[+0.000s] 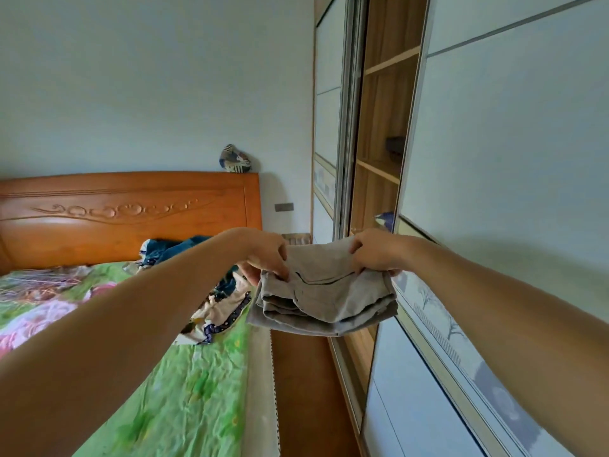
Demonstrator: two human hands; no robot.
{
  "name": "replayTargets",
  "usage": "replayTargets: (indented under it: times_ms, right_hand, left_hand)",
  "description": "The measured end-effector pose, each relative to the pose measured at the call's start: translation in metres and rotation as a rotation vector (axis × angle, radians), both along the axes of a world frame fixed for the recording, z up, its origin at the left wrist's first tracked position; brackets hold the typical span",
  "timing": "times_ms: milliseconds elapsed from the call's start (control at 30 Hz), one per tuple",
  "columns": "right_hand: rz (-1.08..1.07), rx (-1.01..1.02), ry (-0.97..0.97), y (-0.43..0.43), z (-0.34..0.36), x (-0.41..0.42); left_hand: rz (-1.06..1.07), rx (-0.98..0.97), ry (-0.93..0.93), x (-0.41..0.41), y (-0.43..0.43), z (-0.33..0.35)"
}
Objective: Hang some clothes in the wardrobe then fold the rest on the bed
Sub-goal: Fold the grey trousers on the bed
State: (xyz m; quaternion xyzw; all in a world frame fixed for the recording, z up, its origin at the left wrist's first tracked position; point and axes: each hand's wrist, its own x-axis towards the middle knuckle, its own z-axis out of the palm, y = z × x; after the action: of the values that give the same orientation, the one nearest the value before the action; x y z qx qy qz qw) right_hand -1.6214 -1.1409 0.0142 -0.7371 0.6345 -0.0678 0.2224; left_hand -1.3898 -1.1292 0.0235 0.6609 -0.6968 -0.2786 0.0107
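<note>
A folded grey garment (324, 296) hangs in the air between the bed and the wardrobe. My left hand (265, 252) grips its top left edge, and my right hand (377, 250) grips its top right edge. The wardrobe (384, 127) stands just behind it, its sliding door open on wooden shelves. On the bed (197, 384), with its green floral sheet, lies a heap of dark blue and patterned clothes (184, 252) near the headboard.
The orange wooden headboard (131, 212) runs along the back wall with a patterned cloth item (234, 159) on top. A white sliding door (514, 159) fills the right. A narrow strip of brown floor (303, 390) separates bed and wardrobe.
</note>
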Motion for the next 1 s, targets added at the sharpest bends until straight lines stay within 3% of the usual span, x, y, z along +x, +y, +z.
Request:
replayTargets:
  times_ms: [267, 500, 767, 1000]
  right_hand:
    - [0.008, -0.046, -0.049, -0.155, 0.025, 0.015]
    - [-0.002, -0.118, -0.088, -0.22, 0.041, 0.025]
    - [-0.081, -0.211, -0.078, -0.32, 0.061, 0.025]
    - [-0.152, -0.306, -0.051, -0.459, 0.091, 0.014]
  left_hand:
    - [-0.009, 0.01, 0.009, 0.014, -0.164, 0.029]
    - [0.039, -0.062, 0.108, 0.033, -0.226, 0.034]
    - [-0.048, -0.093, 0.129, 0.028, -0.336, 0.055]
    - [-0.16, -0.217, 0.109, 0.014, -0.496, 0.084]
